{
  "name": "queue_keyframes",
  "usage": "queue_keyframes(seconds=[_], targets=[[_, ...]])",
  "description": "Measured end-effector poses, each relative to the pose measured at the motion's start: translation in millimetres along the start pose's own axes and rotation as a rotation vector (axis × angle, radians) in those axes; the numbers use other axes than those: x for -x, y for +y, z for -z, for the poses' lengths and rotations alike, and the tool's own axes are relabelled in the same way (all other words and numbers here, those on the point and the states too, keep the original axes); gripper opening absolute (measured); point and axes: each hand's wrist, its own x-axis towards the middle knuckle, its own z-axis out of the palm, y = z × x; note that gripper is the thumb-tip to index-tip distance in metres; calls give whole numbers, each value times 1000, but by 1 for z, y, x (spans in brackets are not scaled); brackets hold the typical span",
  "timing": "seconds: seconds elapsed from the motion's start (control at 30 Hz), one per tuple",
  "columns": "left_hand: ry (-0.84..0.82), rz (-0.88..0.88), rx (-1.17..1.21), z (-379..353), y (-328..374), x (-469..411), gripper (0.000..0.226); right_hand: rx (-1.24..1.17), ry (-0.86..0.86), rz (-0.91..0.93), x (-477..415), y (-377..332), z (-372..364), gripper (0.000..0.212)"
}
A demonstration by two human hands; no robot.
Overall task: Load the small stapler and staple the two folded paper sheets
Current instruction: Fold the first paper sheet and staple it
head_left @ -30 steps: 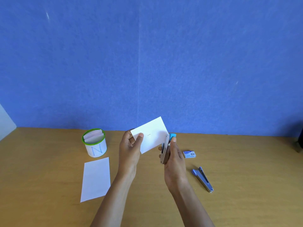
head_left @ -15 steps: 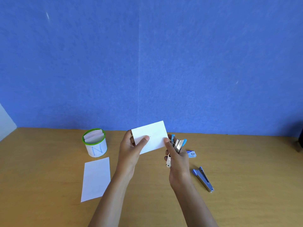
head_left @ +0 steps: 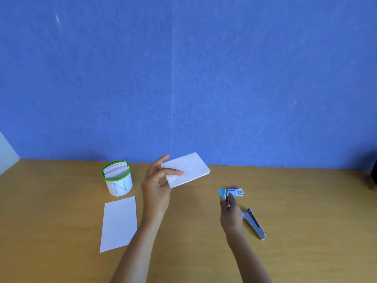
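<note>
My left hand (head_left: pixel 156 189) holds a white folded paper sheet (head_left: pixel 188 169) above the table, thumb on top near a small staple mark. To its right, my right hand (head_left: pixel 230 214) grips the small stapler (head_left: pixel 224 196), blue-tipped and upright, low over the table and apart from the paper. A second white folded sheet (head_left: pixel 119 223) lies flat on the wooden table (head_left: pixel 61 231) at the left. A small blue staple box (head_left: pixel 236 192) sits just behind the stapler.
A white cup with a green rim (head_left: pixel 118 178), holding folded papers, stands at the back left. A larger silver-blue stapler (head_left: pixel 254 223) lies right of my right hand. A blue wall closes the table's far edge.
My right hand has pulled the small stapler away from the sheet, rightward and down toward the table. My left hand has tilted the sheet flatter and kept hold of it.
</note>
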Motion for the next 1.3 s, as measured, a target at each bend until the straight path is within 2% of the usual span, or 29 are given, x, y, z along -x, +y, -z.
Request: queue_keyframes(seconds=[0.17, 0.27, 0.47, 0.63, 0.9, 0.97, 1.07, 1.17, 1.23, 1.3], targets=[[30, -63, -18, -1, 0, -2, 60, 554, 53, 160, -2, 36, 8, 32], [15, -84, 9, -2, 3, -2, 57, 737, 44, 176, -3, 44, 11, 39], [10, -116, 37, -5, 6, -2, 54, 857, 27, 206, -6, 55, 11, 51], [-4, -70, 43, -3, 5, -3, 57, 894, 29, 209, -9, 60, 8, 51], [-114, 6, 104, 1, 3, -4, 59, 911, 46, 195, -10, 65, 5, 52], [-125, 11, 102, 1, 3, -5, 61, 795, 93, 214, -8, 54, 5, 55], [-123, 67, 128, 0, 1, -5, 59, 390, 169, 491, -3, 26, 3, 60], [-133, 148, 201, -1, 1, -6, 50, 50, 87, 674, 1, -17, 1, 65], [-129, 173, 207, -1, 1, -6, 33, -116, 24, 699, 4, -41, -2, 70], [-98, 210, 175, 0, 1, -6, 14, -265, -38, 661, 9, -60, -3, 65]])
